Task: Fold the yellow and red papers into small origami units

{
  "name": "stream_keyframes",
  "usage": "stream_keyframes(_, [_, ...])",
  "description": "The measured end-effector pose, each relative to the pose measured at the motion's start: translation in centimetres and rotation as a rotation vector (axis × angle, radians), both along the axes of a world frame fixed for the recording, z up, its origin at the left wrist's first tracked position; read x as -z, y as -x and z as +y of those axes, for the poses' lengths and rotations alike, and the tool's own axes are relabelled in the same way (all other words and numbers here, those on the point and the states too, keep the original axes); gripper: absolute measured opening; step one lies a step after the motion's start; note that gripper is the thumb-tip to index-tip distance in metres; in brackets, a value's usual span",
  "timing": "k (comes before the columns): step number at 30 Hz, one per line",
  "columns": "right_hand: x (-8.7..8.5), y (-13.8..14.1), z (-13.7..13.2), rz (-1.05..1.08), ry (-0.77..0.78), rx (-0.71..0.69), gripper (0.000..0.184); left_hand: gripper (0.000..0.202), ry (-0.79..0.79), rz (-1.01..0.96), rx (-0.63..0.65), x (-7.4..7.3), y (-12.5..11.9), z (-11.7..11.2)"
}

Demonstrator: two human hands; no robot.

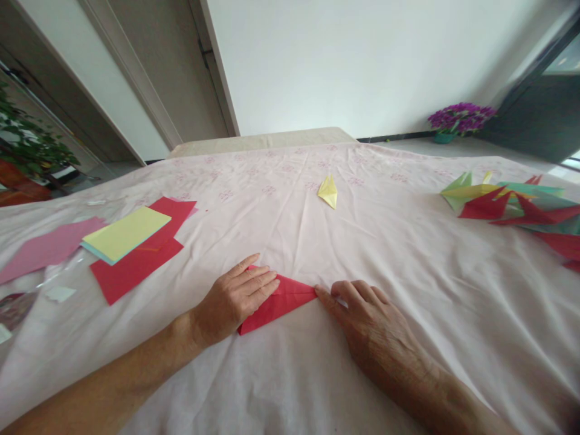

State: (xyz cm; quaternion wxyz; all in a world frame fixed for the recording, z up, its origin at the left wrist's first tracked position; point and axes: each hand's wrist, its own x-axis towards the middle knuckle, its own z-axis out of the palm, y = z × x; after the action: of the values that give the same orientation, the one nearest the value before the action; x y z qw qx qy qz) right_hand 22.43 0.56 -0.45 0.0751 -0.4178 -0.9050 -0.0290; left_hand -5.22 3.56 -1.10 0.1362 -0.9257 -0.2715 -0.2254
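Note:
A folded red paper triangle (281, 302) lies on the pale pink tablecloth (362, 241) close to me. My left hand (233, 300) rests flat on its left part, fingers stretched out and together, holding it down. My right hand (367, 326) is at the paper's right tip, index finger pressing on the point, the other fingers curled loosely on the cloth.
To the left lie red sheets (136, 266), a yellow sheet stack (127, 232) and a pink sheet (45, 248). A small yellow folded piece (328, 191) sits mid-table. Several folded red, green and yellow pieces (512, 205) pile at the right. A purple flower pot (457, 118) stands on the floor behind.

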Motion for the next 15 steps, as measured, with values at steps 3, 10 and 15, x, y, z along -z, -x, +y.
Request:
stream_keyframes(3, [0.0,0.0,0.0,-0.009,0.008,0.011,0.038,0.031,0.053,0.046,-0.008,0.0,0.3,-0.1])
stream_keyframes(10, [-0.1,0.1,0.0,-0.003,-0.003,0.006,0.039,0.038,0.211,0.113,-0.068,-1.7,0.2,-1.0])
stream_keyframes(15, [0.0,0.1,0.0,-0.019,-0.019,0.001,0.039,0.024,0.283,0.081,-0.271,-2.4,-1.6,-2.5])
